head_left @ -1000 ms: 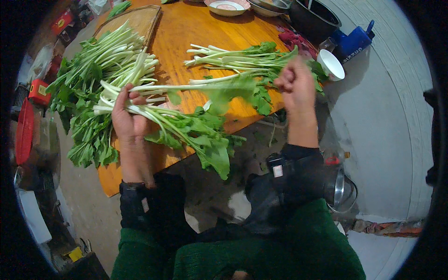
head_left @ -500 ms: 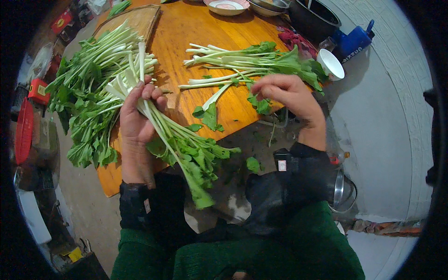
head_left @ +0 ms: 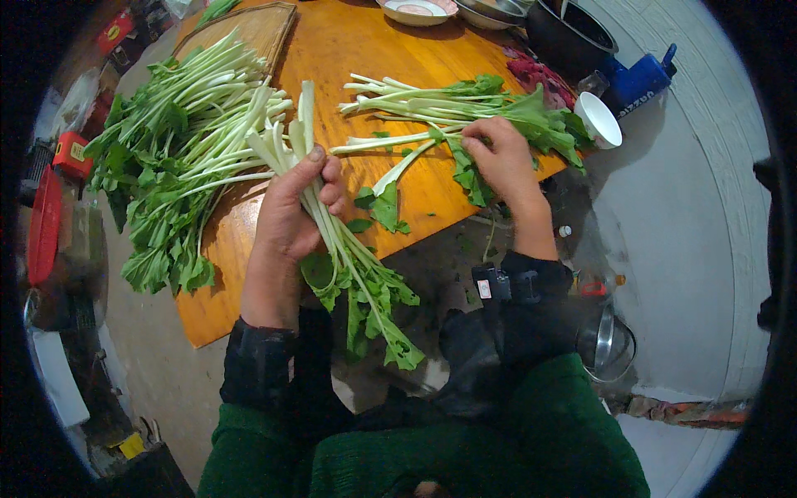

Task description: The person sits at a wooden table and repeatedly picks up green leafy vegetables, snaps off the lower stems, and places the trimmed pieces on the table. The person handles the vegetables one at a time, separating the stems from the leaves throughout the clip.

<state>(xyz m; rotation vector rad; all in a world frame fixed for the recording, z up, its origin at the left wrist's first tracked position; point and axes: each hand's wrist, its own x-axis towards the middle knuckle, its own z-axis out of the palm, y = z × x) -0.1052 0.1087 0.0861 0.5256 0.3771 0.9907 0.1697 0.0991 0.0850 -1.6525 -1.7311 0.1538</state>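
My left hand (head_left: 290, 207) is closed around a bunch of leafy greens (head_left: 347, 245), its pale stems pointing up and its leaves hanging past the table edge. My right hand (head_left: 508, 166) is over the right side of the table, fingers curled and pinched beside a drooping green leaf (head_left: 470, 176). Whether the fingertips grip a leaf or stem is hidden. Just beyond lies a smaller bundle of greens (head_left: 440, 104), stems to the left. A large heap of greens (head_left: 158, 178) covers the table's left side. Between my hands is a loose leafy stalk (head_left: 387, 207).
The wooden table (head_left: 332, 50) holds a woven tray (head_left: 270, 25) at the far left and a patterned bowl (head_left: 419, 10) at the back. A black pot (head_left: 573, 37), white bowl (head_left: 599, 120) and blue container (head_left: 639, 83) are at the right. Leaf scraps lie about.
My left hand has moved right with the bunch, carrying it away from the large heap. My right hand has shifted left and slightly away from me, toward the stems on the table.
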